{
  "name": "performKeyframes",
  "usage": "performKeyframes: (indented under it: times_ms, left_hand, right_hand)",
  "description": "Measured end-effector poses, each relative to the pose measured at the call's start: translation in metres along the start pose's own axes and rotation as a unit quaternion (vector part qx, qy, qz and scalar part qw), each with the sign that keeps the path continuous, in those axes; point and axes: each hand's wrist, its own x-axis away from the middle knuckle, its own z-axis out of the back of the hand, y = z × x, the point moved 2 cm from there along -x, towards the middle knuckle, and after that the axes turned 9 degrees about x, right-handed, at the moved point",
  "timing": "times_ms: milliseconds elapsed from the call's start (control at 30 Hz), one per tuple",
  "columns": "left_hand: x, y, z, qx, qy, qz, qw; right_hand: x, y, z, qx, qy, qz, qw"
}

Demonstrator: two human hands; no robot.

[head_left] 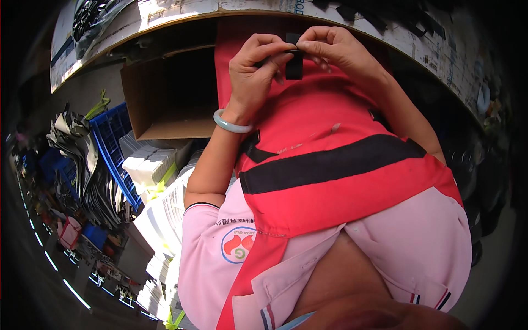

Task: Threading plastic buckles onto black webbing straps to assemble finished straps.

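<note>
A short black strip [294, 69], which looks like fabric or webbing, hangs between my two hands in front of the red apron [308, 104]. My left hand [256, 69], with a pale bangle [232, 122] at its wrist, pinches the strip between thumb and fingers. From the other side, the thumb and forefinger of my right hand [338, 50] close on the strip's upper part, fingertips nearly meeting those of the left. Whether something smaller is held there is too fine to make out.
Beyond my hands runs a worktable edge [181, 16] with black strips [379, 19] and a bag of black pieces [91, 16] on it. An open cardboard box [181, 124] sits below at left, near a blue crate [113, 148] and stacked white bundles [151, 165].
</note>
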Motion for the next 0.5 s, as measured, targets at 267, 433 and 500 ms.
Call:
performKeyframes:
  times_ms: [267,433,500]
  left_hand:
    - [0.009,0.015,-0.001,-0.024,-0.04,-0.005,0.999]
    - [0.02,0.034,0.009,-0.088,-0.056,0.028,0.994]
    - [0.029,0.056,0.022,-0.145,-0.056,0.093,0.983]
  right_hand:
    - [-0.003,-0.006,0.002,0.025,0.058,0.072,0.995]
    - [-0.005,-0.006,-0.013,-0.004,0.09,0.092,0.992]
    - [-0.006,0.0,-0.02,0.003,0.032,0.073,0.997]
